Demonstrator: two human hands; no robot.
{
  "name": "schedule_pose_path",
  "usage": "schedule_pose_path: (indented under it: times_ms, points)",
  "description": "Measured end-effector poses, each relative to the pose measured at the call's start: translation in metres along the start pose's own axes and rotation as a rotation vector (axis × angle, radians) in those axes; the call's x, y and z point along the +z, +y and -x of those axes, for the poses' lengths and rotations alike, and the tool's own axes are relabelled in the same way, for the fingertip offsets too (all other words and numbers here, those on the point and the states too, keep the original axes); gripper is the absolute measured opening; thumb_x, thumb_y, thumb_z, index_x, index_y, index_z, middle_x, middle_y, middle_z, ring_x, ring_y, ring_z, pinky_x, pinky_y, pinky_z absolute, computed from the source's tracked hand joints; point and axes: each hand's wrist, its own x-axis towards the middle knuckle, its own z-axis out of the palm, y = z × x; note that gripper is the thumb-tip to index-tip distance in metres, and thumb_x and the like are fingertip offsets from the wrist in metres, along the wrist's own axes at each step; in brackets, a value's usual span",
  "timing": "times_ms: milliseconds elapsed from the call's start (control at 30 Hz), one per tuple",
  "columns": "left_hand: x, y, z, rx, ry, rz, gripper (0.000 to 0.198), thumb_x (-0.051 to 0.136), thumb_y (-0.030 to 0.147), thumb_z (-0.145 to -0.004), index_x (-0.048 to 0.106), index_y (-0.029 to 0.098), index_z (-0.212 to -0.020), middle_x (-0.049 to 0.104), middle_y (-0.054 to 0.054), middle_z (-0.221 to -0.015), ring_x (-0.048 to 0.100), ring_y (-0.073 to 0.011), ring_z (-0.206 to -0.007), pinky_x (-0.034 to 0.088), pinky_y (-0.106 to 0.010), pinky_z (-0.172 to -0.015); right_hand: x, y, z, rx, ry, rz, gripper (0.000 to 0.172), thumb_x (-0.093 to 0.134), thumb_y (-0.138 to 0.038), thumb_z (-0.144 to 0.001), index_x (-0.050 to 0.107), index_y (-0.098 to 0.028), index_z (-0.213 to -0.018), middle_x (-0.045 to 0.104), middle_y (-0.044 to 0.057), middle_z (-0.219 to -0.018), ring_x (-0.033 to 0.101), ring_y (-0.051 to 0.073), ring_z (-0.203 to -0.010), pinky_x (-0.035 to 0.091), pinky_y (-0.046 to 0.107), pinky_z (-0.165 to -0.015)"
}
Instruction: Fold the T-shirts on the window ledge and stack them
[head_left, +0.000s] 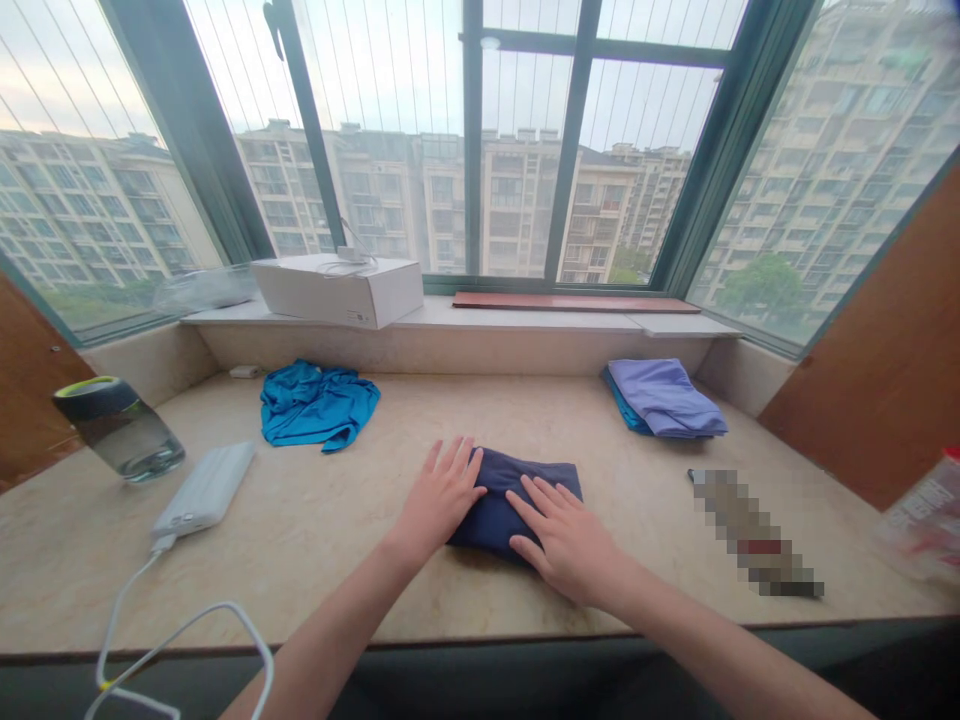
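Note:
A folded piece of dark navy cloth (491, 520) lies flat on the stone ledge in front of me. My left hand (444, 492) rests on its left side, fingers stretched out and pointing away from me. On the right half of the cloth lies my right hand (559, 530), palm down with fingers spread. Both hands are open and pressed flat. Further back to the left sits a crumpled blue cloth (319, 403). A stack of folded cloths, lavender (664, 395) on top and blue beneath, lies at the back right.
At left stand a water bottle (120, 430) and a white power bank (204, 490) with a looping cable (225, 607). A white box (337, 290) sits on the raised sill by the window. A pixelated flat object (750, 535) and a clear plastic container (926, 520) are at right.

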Motion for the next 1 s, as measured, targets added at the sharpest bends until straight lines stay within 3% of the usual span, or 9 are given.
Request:
schedule_pose_path:
  times_ms: [100,267,367,467,533,633,700,833,1000]
  points:
    - [-0.001,-0.017,-0.023,-0.043,0.087,-0.011,0.041,0.043,0.027,-0.103,0.06,0.012,-0.137,0.055,-0.017,-0.148,0.047,-0.0328,-0.14,0.034,-0.055,-0.118,-0.014,0.008,-0.006,0.205,-0.002,0.049,0.072,0.035,-0.06,-0.102,0.038,-0.012,-0.156,0.031,0.024,-0.161,0.029,0.039,-0.15,0.025,0.059,-0.12]
    - [0.012,-0.049,-0.034,-0.065,0.11,0.012,0.035,0.043,0.012,-0.096,0.07,0.011,-0.118,0.066,-0.016,-0.135,0.056,-0.0322,-0.131,0.038,-0.053,-0.115,-0.052,0.042,-0.018,-0.189,-0.126,-0.12,0.066,0.03,-0.065,-0.102,0.037,-0.029,-0.156,0.021,0.005,-0.167,0.019,0.025,-0.155,0.012,0.047,-0.126]
    - [0.023,-0.063,-0.028,-0.122,0.099,0.068,0.034,0.043,0.01,-0.094,0.072,0.014,-0.111,0.07,-0.015,-0.127,0.061,-0.0312,-0.124,0.041,-0.053,-0.112,-0.044,0.059,-0.03,-0.211,-0.188,-0.158,0.071,0.032,-0.068,-0.099,0.031,-0.029,-0.158,0.018,0.003,-0.168,0.017,0.023,-0.155,0.01,0.042,-0.127]
    - [0.029,-0.071,-0.023,-0.152,0.12,0.135,0.034,0.041,0.013,-0.095,0.072,0.016,-0.109,0.072,-0.014,-0.122,0.065,-0.0295,-0.118,0.043,-0.053,-0.11,-0.022,0.078,-0.052,-0.089,-0.148,-0.133,0.075,0.028,-0.07,-0.099,0.03,-0.025,-0.159,0.017,0.007,-0.168,0.014,0.023,-0.156,0.009,0.042,-0.126]
    - [0.031,-0.073,-0.02,-0.149,0.128,0.172,0.034,0.041,0.014,-0.096,0.072,0.018,-0.108,0.073,-0.013,-0.119,0.067,-0.0285,-0.114,0.044,-0.053,-0.109,-0.012,0.099,-0.073,0.087,-0.074,-0.083,0.075,0.025,-0.069,-0.1,0.032,-0.023,-0.159,0.018,0.008,-0.168,0.014,0.023,-0.156,0.009,0.042,-0.125]
    - [0.033,-0.074,-0.018,-0.155,0.122,0.212,0.033,0.041,0.014,-0.095,0.072,0.018,-0.106,0.075,-0.011,-0.113,0.069,-0.0278,-0.107,0.044,-0.053,-0.107,-0.008,0.139,-0.107,0.407,0.01,-0.01,0.071,0.026,-0.063,-0.101,0.033,-0.022,-0.158,0.021,0.008,-0.168,0.016,0.023,-0.155,0.011,0.042,-0.125]
    - [0.033,-0.074,-0.018,-0.164,0.122,0.231,0.032,0.041,0.014,-0.095,0.072,0.019,-0.104,0.076,-0.011,-0.11,0.07,-0.0276,-0.103,0.045,-0.054,-0.106,-0.01,0.165,-0.128,0.515,0.034,0.006,0.069,0.024,-0.059,-0.102,0.032,-0.02,-0.159,0.021,0.009,-0.168,0.018,0.024,-0.155,0.011,0.043,-0.124]
    - [0.032,-0.074,-0.019,-0.173,0.143,0.249,0.031,0.042,0.015,-0.095,0.071,0.019,-0.104,0.076,-0.01,-0.108,0.07,-0.0267,-0.102,0.046,-0.051,-0.105,-0.013,0.202,-0.16,0.573,0.05,0.007,0.07,0.022,-0.058,-0.102,0.032,-0.018,-0.158,0.022,0.013,-0.167,0.019,0.025,-0.154,0.013,0.047,-0.123]
    - [0.034,-0.077,-0.019,-0.168,0.143,0.246,0.032,0.04,0.016,-0.097,0.071,0.017,-0.106,0.076,-0.011,-0.107,0.07,-0.0268,-0.1,0.048,-0.052,-0.103,-0.012,0.229,-0.185,0.577,0.05,0.013,0.067,0.021,-0.056,-0.102,0.033,-0.02,-0.158,0.025,0.013,-0.167,0.019,0.025,-0.154,0.014,0.048,-0.122]
